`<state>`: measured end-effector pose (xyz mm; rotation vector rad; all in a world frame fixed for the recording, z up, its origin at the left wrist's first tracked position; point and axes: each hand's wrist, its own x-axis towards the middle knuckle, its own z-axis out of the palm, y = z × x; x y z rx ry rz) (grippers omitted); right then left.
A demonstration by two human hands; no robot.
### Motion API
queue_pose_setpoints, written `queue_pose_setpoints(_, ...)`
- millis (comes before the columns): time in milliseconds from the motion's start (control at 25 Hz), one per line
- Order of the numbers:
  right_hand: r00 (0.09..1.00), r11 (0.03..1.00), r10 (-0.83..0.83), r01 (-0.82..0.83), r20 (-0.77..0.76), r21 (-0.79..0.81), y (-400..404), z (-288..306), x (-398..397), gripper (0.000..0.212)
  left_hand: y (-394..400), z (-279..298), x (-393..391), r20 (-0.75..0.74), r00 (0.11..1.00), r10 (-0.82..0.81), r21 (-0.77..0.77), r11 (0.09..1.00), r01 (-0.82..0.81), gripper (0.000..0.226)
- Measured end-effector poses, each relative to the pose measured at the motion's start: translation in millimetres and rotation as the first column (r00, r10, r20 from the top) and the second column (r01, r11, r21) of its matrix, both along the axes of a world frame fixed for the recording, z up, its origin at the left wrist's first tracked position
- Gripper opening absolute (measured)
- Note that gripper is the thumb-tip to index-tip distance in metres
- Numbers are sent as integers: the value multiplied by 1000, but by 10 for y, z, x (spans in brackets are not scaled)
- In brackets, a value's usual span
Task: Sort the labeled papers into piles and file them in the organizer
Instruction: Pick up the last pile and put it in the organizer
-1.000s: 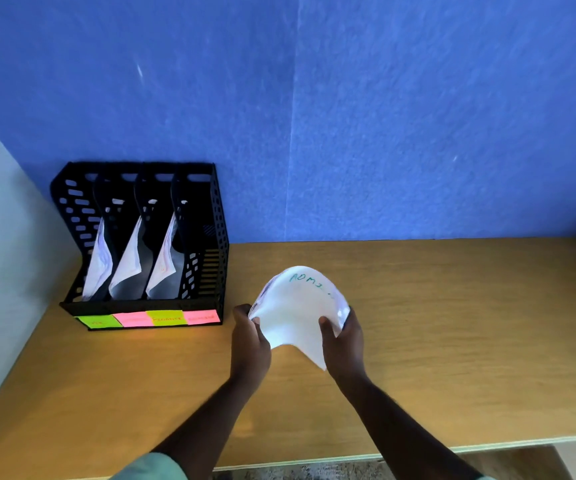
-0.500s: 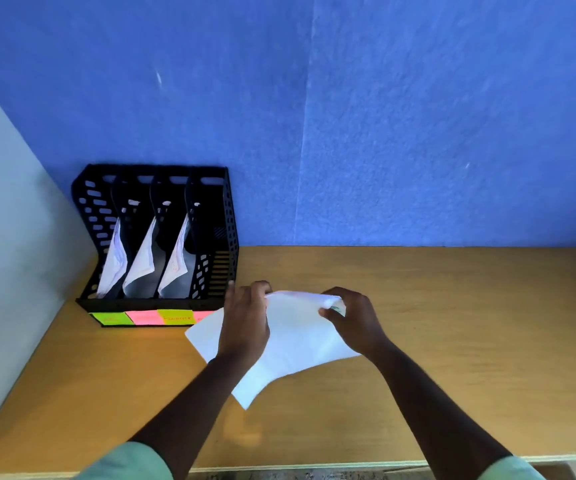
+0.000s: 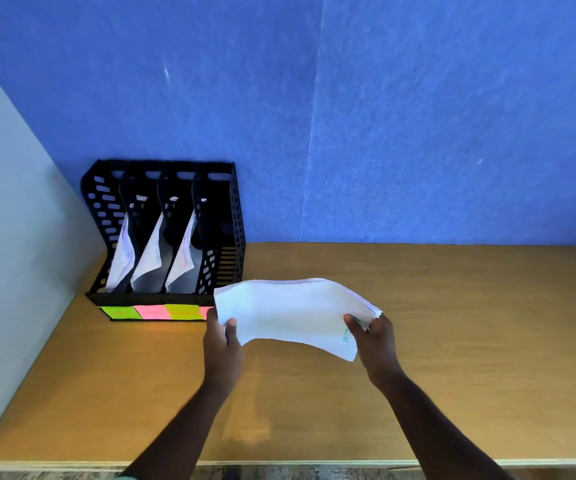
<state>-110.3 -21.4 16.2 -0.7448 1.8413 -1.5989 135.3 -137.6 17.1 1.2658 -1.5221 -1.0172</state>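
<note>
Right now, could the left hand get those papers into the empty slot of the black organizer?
Probably yes: the left hand grips the paper stack just beside the organizer, and its rightmost slot looks empty.

One organizer [image 3: 234,216] stands on one desk [image 3: 452,306]. It has four slots. Three slots hold paper: one bundle [image 3: 122,258] in the first from the left, one [image 3: 149,261] in the second, one [image 3: 183,261] in the third. Along its front edge sit four sticky labels: two green [image 3: 120,312] [image 3: 182,311] and two pink [image 3: 151,311] [image 3: 206,311], the last partly hidden. One stack [image 3: 290,313] of several sheets is held up; the exact sheet count cannot be told. Two hands show, the left hand [image 3: 222,344] and the right hand [image 3: 374,341].
</note>
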Motion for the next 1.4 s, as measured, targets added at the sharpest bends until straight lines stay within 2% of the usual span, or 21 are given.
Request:
queue_pose_setpoints(160,994,1000,-31,31,-105,0,88,-89,160,38,203,-220,55,14,1000,21,-6,1000,-21,23)
queue_pose_setpoints(240,995,997,-60,64,-85,44,159,-182,237,42,256,-323,93,38,999,-4,-13,1000,4,18)
queue_pose_setpoints(440,979,983,-168,175,-113,56,118,-193,312,36,193,-384,71,113,993,15,2,1000,-16,23)
queue_pose_setpoints(560,971,980,-193,197,-141,16,104,-199,290,32,187,-387,73,92,996,-8,-29,1000,10,15)
queue_pose_setpoints(680,977,983,-168,176,-128,53,135,-284,319,32,220,-427,44,65,998,-20,-7,1000,20,30)
queue_pose_setpoints(840,974,981,-154,170,-164,89,78,-270,301,33,132,-401,-11,104,995,-10,61,998,4,14)
queue_pose_setpoints(960,957,966,-229,247,-177,81,23,-195,241,38,36,-339,18,156,987,36,66,997,-46,28)
queue_pose_setpoints(1040,947,941,-275,301,-166,153,36,-210,212,56,-21,-290,16,136,989,50,98,993,-63,42)
queue_pose_setpoints(1120,952,901,-307,295,-14,318,66,-280,226,86,-62,-268,-23,61,995,76,207,974,-87,42)
queue_pose_setpoints(1200,906,892,-339,223,254,392,120,-328,277,95,-59,-292,-67,-35,997,65,311,949,-51,34)
queue_pose_setpoints(1240,850,915,-323,169,416,366,129,-339,291,86,-48,-303,-84,-79,995,60,362,932,-28,29)
queue_pose_setpoints(1320,732,980,-165,44,661,195,118,-302,329,53,-14,-321,-96,-163,984,67,438,899,12,24)
queue_pose_setpoints(1400,710,1000,-7,-16,704,26,69,-219,367,36,42,-352,-72,-287,957,41,457,884,99,26)
